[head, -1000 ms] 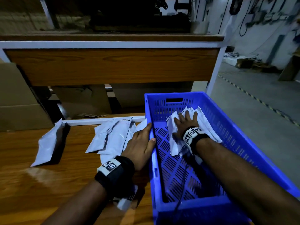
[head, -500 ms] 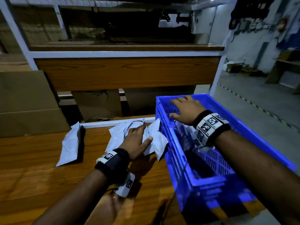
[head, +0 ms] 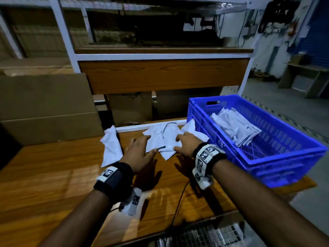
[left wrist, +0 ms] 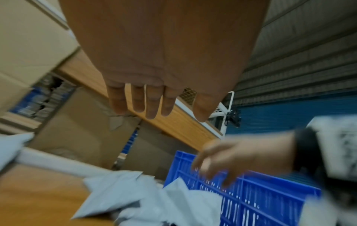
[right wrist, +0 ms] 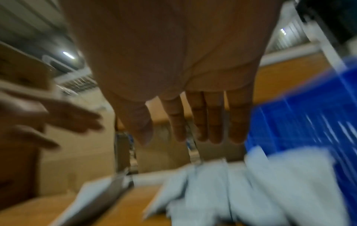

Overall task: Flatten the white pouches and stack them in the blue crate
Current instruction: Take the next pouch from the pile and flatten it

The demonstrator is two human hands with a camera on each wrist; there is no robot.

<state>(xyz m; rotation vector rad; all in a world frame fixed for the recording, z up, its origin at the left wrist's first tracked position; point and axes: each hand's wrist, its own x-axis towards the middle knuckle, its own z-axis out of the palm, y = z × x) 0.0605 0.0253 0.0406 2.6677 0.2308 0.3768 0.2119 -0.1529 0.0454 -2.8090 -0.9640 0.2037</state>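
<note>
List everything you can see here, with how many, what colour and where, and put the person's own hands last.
blue crate: one, blue, at the table's right end.
stacked pouches: several, exact count unclear, white, inside the crate at its far end.
loose pouches: a few overlapping, white, on the table left of the crate.
single pouch: one, white, apart at the left.
table: one, brown wood.
cardboard boxes: several, brown, behind the table.
shelf frame: one, white, behind the table.
left hand: open, fingers spread, over the loose pouches.
right hand: open, over the loose pouches.
</note>
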